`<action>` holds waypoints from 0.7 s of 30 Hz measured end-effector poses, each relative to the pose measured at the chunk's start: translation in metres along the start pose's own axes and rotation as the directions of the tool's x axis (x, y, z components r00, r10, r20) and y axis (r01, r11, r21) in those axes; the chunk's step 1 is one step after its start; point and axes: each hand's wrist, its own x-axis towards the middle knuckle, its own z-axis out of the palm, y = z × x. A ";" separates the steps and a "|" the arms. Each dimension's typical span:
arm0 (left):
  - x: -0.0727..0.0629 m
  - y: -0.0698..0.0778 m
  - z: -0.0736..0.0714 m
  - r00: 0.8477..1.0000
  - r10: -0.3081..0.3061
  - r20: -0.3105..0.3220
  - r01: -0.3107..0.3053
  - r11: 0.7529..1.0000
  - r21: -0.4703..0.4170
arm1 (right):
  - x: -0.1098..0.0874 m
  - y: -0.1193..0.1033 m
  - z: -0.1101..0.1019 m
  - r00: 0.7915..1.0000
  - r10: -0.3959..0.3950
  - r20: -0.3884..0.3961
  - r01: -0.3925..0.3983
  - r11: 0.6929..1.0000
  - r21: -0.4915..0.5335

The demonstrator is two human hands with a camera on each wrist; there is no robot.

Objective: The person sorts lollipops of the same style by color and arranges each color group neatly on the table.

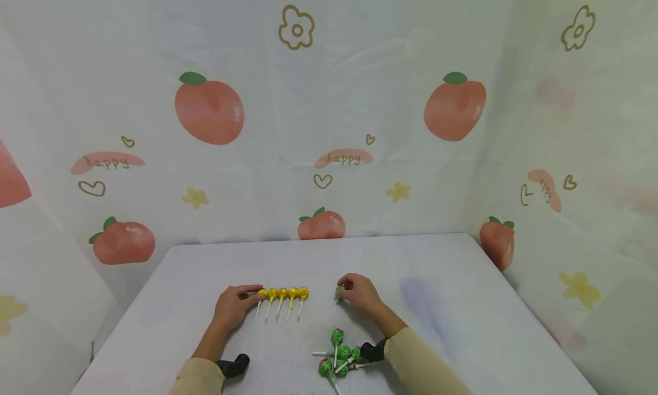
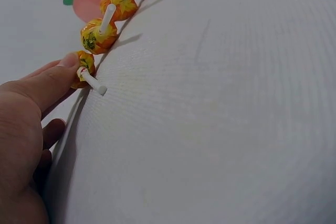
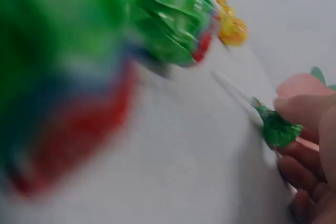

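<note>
Several yellow-wrapped lollipops lie side by side in a row, their white sticks toward me. My left hand is at the left end of that row, thumb and fingers pinching the wrapped head of the end yellow lollipop. To the right of the row, across a gap, my right hand pinches a green lollipop by its head. Its white stick points toward me, close over the table. Nearer to me, a loose pile of green lollipops lies below the right hand, sticks pointing various ways.
The white table meets a backdrop printed with peaches and flowers. A black wrist mount on the right arm overlaps the green pile in the head view. Another black mount sits at the left wrist.
</note>
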 end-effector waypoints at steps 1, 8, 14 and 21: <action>0.000 0.000 0.000 1.000 -0.002 0.002 0.002 1.000 -0.001 | 0.000 0.001 -0.002 1.000 -0.005 0.016 0.004 1.000 0.012; 0.001 0.000 0.001 1.000 0.001 -0.002 -0.001 1.000 0.003 | 0.001 0.011 -0.013 0.994 -0.022 0.105 0.016 0.998 0.057; 0.000 0.001 0.000 1.000 -0.007 0.009 0.007 1.000 0.002 | 0.000 0.014 -0.014 0.992 -0.039 0.121 0.032 0.998 0.060; 0.000 0.001 0.000 1.000 -0.015 0.007 0.015 1.000 -0.005 | 0.000 0.012 -0.011 0.994 -0.038 0.099 0.032 0.998 0.053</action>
